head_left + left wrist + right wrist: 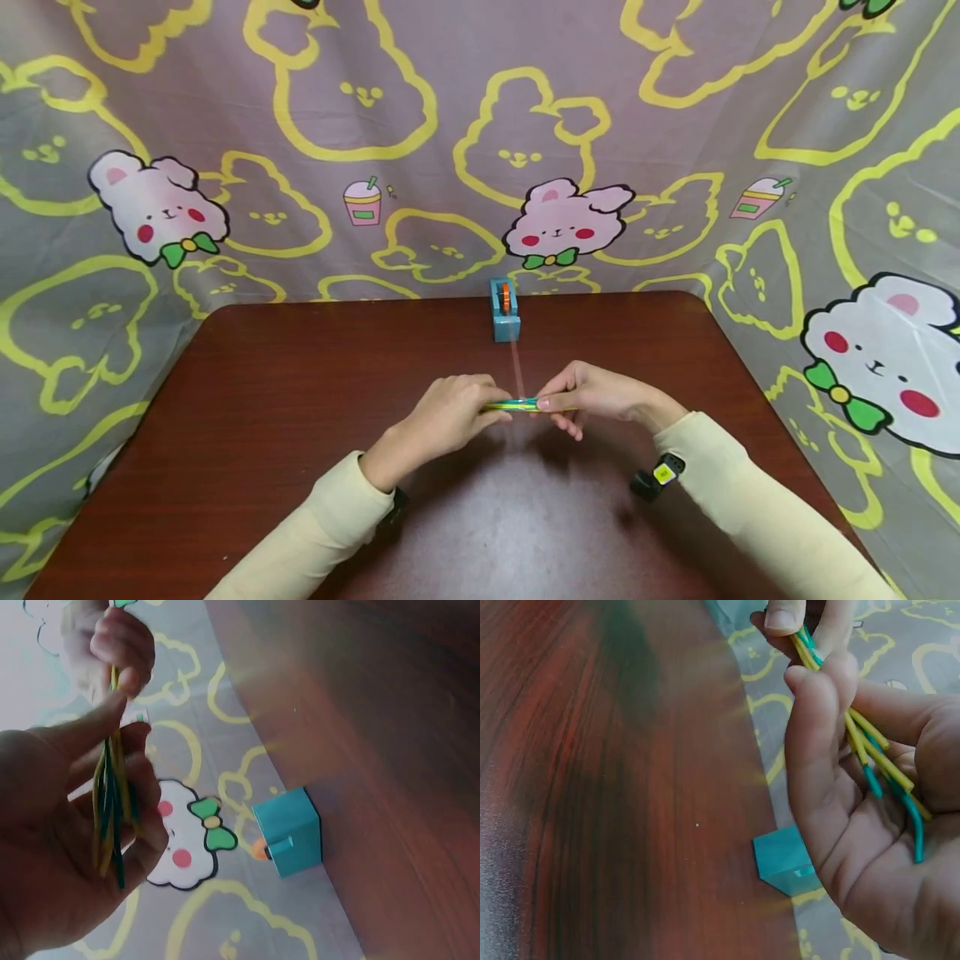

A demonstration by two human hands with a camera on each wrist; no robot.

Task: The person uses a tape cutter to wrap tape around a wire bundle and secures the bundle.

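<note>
A bundle of thin yellow and green wires (517,405) is held level between both hands over the table. My left hand (453,408) pinches one end with thumb and fingers, while my right hand (600,392) pinches the other. Loose wire ends (112,787) fan out across the left palm in the left wrist view. More cut ends (881,757) spread over the right palm in the right wrist view. A strip of clear tape (515,362) runs from the blue tape dispenser (504,321) to the bundle between the hands.
The dispenser, with an orange tape core (506,297), stands at the far edge of the dark red-brown wooden table (300,367). A grey curtain (427,192) with yellow outlines and white bunny faces hangs behind and on both sides.
</note>
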